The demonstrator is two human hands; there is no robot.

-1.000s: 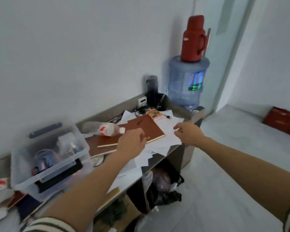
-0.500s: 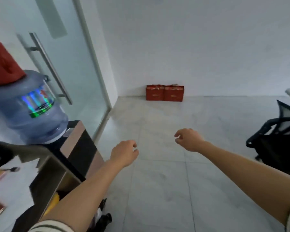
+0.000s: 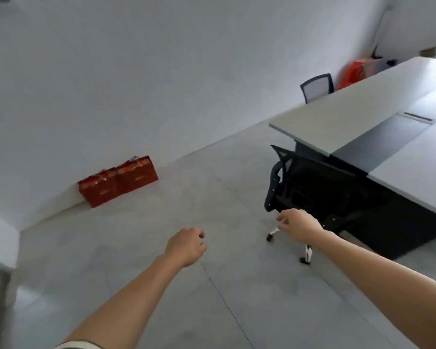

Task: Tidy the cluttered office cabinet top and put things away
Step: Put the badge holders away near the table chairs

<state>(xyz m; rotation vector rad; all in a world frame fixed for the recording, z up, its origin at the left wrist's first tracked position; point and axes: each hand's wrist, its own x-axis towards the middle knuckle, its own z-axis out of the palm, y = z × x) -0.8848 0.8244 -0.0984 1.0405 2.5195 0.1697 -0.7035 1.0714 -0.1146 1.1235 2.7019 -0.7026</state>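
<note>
Left hand (image 3: 185, 250) left of black chair (image 3: 310, 187), fingers loosely curled, empty. Right hand (image 3: 298, 227) in front of chair base, same loose curl, nothing held.

I am looking at two arms, both showing bare from the hands back along their whole visible length. The left hand (image 3: 186, 248) is sitting just below the centre of the frame, the right hand (image 3: 300, 227) a little right of centre. The left forearm (image 3: 126, 301) is ending at the bottom left edge in a sleeve (image 3: 79, 345), pale with a thin darker stripe along its hem; only a narrow strip is showing. The right forearm (image 3: 388, 283) is leaving the frame at the lower right, and I am not making out its sleeve.
</note>
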